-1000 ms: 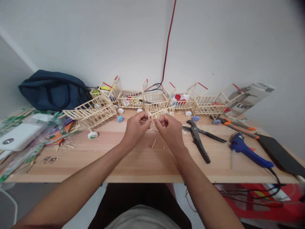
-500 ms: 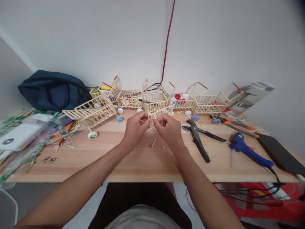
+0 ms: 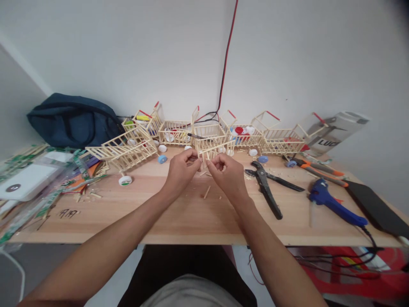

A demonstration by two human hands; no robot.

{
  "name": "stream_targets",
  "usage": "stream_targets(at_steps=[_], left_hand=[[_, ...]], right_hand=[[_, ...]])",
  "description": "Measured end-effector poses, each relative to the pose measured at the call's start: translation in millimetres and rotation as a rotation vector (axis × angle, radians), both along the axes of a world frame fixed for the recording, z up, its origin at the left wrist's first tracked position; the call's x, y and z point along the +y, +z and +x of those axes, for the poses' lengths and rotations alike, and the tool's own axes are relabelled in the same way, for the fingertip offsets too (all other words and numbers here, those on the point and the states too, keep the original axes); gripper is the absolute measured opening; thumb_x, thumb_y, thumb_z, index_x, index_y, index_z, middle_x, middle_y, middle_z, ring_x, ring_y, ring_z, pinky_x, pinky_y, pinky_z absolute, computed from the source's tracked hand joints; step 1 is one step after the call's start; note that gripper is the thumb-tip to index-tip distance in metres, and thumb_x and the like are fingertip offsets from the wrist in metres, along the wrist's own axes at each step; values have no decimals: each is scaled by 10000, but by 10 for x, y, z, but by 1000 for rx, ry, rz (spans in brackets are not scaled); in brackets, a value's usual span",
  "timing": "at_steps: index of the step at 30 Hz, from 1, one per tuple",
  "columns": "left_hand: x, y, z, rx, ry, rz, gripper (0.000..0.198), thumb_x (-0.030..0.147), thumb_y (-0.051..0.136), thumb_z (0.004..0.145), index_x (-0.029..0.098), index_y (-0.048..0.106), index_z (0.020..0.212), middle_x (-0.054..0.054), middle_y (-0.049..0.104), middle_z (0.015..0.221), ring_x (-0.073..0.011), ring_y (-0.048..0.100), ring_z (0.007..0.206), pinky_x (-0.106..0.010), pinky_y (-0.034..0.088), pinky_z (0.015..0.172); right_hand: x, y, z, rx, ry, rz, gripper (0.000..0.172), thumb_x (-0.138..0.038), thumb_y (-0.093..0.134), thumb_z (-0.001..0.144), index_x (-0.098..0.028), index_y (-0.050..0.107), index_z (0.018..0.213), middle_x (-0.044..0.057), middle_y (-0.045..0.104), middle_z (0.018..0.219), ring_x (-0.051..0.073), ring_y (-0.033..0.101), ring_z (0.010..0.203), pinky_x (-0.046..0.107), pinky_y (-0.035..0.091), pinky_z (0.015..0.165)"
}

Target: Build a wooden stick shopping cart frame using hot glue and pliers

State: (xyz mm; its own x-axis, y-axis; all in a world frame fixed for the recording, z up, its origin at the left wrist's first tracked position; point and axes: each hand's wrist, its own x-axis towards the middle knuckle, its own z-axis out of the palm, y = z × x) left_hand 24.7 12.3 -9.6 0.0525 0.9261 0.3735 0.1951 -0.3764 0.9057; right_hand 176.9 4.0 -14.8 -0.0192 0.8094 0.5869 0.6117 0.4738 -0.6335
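Both hands are close together over the middle of the table, fingertips pinched. Between them is a small frame of thin wooden sticks [image 3: 217,147], its upper part showing beyond my fingers. My left hand [image 3: 182,170] grips the frame's left end, and my right hand [image 3: 228,172] pinches it near the lower side. The exact contact points are hidden by my fingers. Just behind stands a miniature shopping cart [image 3: 209,138] built of the same sticks. A loose stick piece [image 3: 207,192] lies on the wood below my hands.
Several more stick carts line the wall, one turned cart [image 3: 128,149] at left. Pliers [image 3: 265,187], a blue glue gun [image 3: 335,204] and a black phone-like slab [image 3: 377,204] lie right. At left are a blue bag [image 3: 73,121], a white device [image 3: 28,179] and wrapped sticks.
The whole view has shifted very slightly. Both hands keep their pinch on the stick frame, with almost no movement.
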Motion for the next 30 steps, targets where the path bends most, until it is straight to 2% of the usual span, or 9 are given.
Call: stream_targets(at_steps=[11,22,30], left_hand=[[-5,34,17,-153,-61,-119,119,222,654,736,147,576,685,37,557,604,-82,571,540,-192,488,531],[-7,42,25,-171,-76,-122,119,234,670,734,144,599,701,27,572,624,-85,570,546,-197,492,536],[11,35,34,-177,-138,-160,103,224,673,728,139,614,724,22,586,621,-83,564,557,-210,489,576]], right_hand=[[18,-32,10,-32,-27,14,231,-323,618,845,-199,541,665,-27,546,627,129,476,614,267,336,623],[6,-28,0,-55,-71,24,168,-286,630,840,-197,570,711,-17,579,676,142,507,663,277,342,656],[8,-24,34,-79,-38,13,161,-275,629,841,-204,598,700,-18,601,666,141,507,652,279,340,647]])
